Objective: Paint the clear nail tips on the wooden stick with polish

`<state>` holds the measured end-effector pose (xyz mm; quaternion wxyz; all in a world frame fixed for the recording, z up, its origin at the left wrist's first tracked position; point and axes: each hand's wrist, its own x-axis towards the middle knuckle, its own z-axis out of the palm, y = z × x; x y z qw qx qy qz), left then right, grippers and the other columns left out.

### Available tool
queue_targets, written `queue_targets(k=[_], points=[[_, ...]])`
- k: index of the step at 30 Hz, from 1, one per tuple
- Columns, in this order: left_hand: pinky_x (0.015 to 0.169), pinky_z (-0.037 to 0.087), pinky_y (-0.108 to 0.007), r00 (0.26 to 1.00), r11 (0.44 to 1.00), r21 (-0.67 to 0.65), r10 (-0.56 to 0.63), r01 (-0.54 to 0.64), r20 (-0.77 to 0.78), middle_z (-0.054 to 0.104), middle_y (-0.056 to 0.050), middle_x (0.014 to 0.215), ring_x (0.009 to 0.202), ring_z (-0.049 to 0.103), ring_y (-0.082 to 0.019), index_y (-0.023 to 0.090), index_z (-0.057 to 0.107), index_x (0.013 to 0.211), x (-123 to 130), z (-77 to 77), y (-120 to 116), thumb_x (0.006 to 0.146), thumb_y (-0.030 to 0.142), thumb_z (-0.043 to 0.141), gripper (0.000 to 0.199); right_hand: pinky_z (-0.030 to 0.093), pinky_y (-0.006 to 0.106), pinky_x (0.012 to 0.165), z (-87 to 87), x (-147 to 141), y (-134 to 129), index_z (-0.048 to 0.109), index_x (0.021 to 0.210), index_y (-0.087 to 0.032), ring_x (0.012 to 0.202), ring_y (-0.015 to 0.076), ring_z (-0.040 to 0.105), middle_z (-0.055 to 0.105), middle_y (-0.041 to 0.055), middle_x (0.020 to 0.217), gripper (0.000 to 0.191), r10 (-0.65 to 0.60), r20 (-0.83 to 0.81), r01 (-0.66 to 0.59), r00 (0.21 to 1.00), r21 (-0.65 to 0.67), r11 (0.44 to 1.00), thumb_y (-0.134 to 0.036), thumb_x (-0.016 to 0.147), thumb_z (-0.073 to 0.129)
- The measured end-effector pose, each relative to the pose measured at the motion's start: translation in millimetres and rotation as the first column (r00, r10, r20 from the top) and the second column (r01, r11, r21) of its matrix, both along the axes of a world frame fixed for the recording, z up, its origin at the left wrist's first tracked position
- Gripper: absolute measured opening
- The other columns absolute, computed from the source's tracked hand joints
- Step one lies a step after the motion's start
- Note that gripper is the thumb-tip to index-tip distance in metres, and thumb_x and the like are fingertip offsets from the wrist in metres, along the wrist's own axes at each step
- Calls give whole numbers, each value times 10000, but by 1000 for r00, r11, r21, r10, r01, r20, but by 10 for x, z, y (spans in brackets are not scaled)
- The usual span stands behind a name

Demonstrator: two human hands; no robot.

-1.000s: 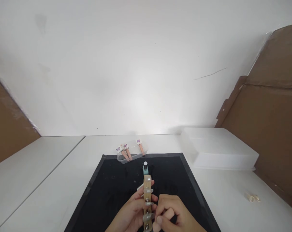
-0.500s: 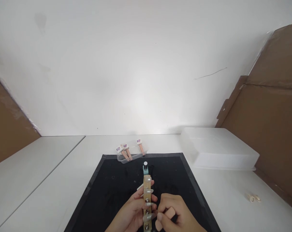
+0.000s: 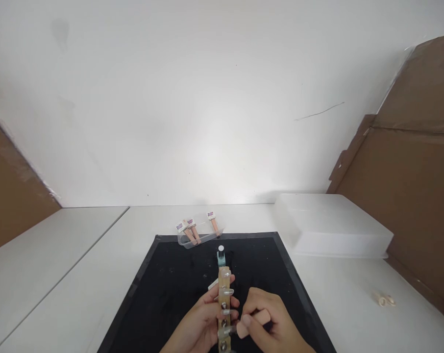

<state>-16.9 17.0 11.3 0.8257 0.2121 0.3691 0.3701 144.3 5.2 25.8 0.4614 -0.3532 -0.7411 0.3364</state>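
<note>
My left hand point(image 3: 198, 318) is closed around a narrow wooden nail-tip stand point(image 3: 221, 283) that points away from me. Several clear, glittery false nail tips point(image 3: 226, 291) stick out along it to the right, over round metal studs. In my right hand point(image 3: 275, 316), a small pink nail buffer block point(image 3: 261, 317) is pinched between thumb and fingers. The block's left end is at the tip of a lower false nail point(image 3: 225, 332); whether they touch is hard to see. Just beyond the stand is a teal bottle point(image 3: 221, 257) with a dark and white cap.
A black mat point(image 3: 163, 294) lies under my hands. At its far edge a clear plastic tray point(image 3: 205, 239) holds pink sticks point(image 3: 214, 226) with white labels. A white bin point(image 3: 339, 225) is at the right, near some beige rings point(image 3: 385, 300). Part of a white item point(image 3: 213, 284) shows behind my left hand.
My right hand has shifted slightly up, and the buffer block has turned and moved a little right. My left hand and the stand have stayed nearly still.
</note>
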Motion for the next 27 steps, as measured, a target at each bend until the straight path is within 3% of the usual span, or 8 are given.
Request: queue_targets(k=[4, 10, 16, 22, 27], points=[[704, 362, -283, 1000, 1000, -11, 4, -4, -2, 593, -10, 747, 657, 547, -113, 176, 505, 1141, 3, 17, 11, 568, 12, 536, 597, 382, 227, 487, 21, 11, -13, 519, 569, -185, 483, 125, 480, 550, 0, 531, 239, -29, -30, 29, 999, 0, 1000, -179, 801, 464], [666, 364, -280, 1000, 1000, -7, -3, 3, -13, 598, -15, 770, 643, 543, -115, 186, 517, 1133, 0, -14, 19, 589, 30, 527, 566, 413, 233, 527, -59, 4, -4, 599, 661, -183, 536, 139, 541, 589, 21, 596, 189, 82, 13, -83, 997, 66, 994, -258, 806, 503], [706, 378, -295, 1000, 1000, -19, 1, -1, -10, 601, -12, 745, 654, 554, -120, 174, 512, 1128, 3, 35, 3, 582, 10, 528, 570, 393, 212, 475, -15, 12, -13, 537, 579, -189, 466, 116, 488, 545, -2, 518, 223, -8, 29, 4, 1000, 125, 992, -165, 786, 457], [680, 370, -271, 1000, 1000, -9, 0, 0, -9, 602, -16, 747, 639, 545, -109, 155, 492, 1151, 10, 50, 15, 594, 14, 525, 575, 405, 226, 467, -73, -1, 7, 582, 666, -195, 481, 134, 518, 561, 10, 555, 162, 109, 56, -117, 992, 177, 977, -274, 778, 495], [690, 378, -288, 1000, 1000, -5, 7, -6, 2, 601, -19, 755, 650, 547, -114, 162, 498, 1143, 9, 5, 6, 596, 12, 517, 568, 395, 213, 472, -63, 5, 4, 556, 617, -195, 473, 122, 517, 572, 5, 542, 177, -3, 90, -13, 996, 173, 985, -174, 772, 473]])
